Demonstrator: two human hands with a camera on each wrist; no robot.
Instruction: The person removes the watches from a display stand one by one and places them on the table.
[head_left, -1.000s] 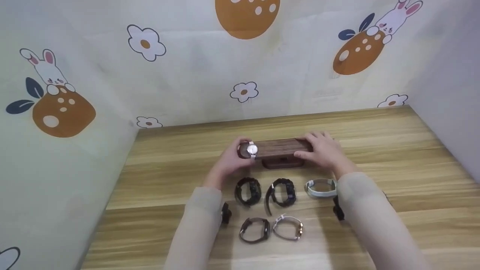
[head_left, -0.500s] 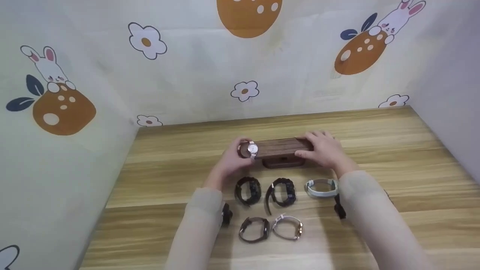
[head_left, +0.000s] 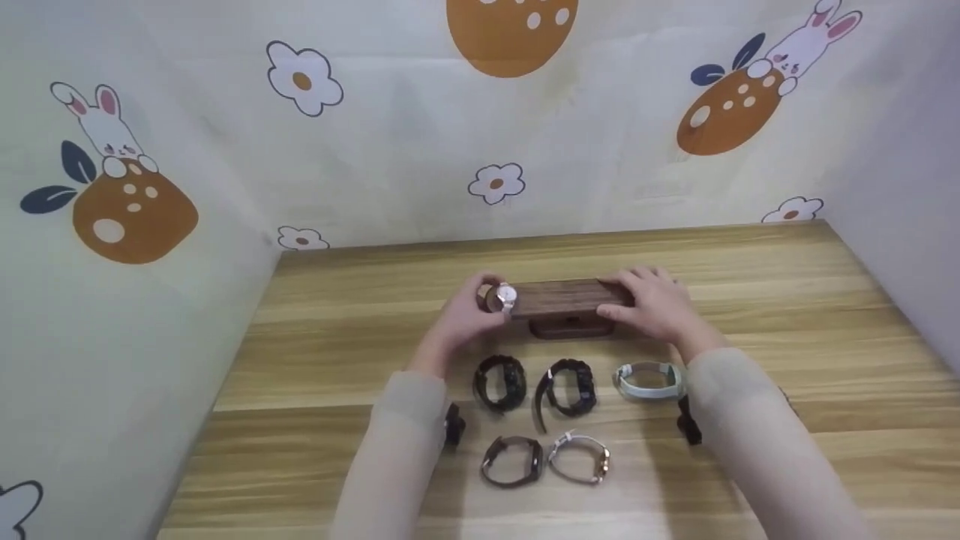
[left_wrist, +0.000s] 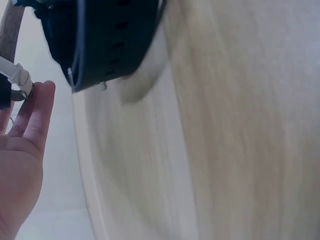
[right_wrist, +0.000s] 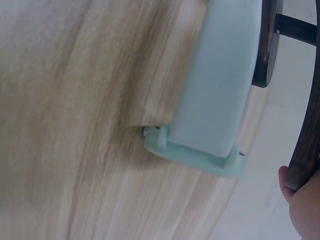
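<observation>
A dark wooden watch stand [head_left: 559, 297], a bar on a low base [head_left: 571, 328], stands toward the back of the table. Around the bar's left end sits a small wristwatch [head_left: 507, 294] with a white strap and round pale dial. My left hand [head_left: 463, 316] pinches this watch, thumb in front and fingers behind. In the left wrist view, fingertips [left_wrist: 45, 95] reach the white strap [left_wrist: 19, 76]. The bar's right end is gripped by my right hand [head_left: 656, 304], thumb on the near side. In the right wrist view, that hand [right_wrist: 306, 205] overlaps the bar's end.
In front of the stand lie two black watches [head_left: 512, 382] [head_left: 583, 386] and a mint-green one [head_left: 649, 390]. Nearer me are a brown-strapped watch [head_left: 535, 459] and a white-and-gold one [head_left: 603, 461]. A patterned wall [head_left: 405, 165] rises behind the table [head_left: 315, 330].
The white-strapped watch has turned slightly on the bar, its dial tipping up and back under my left hand. My right hand keeps its hold. The head view has shifted a little.
</observation>
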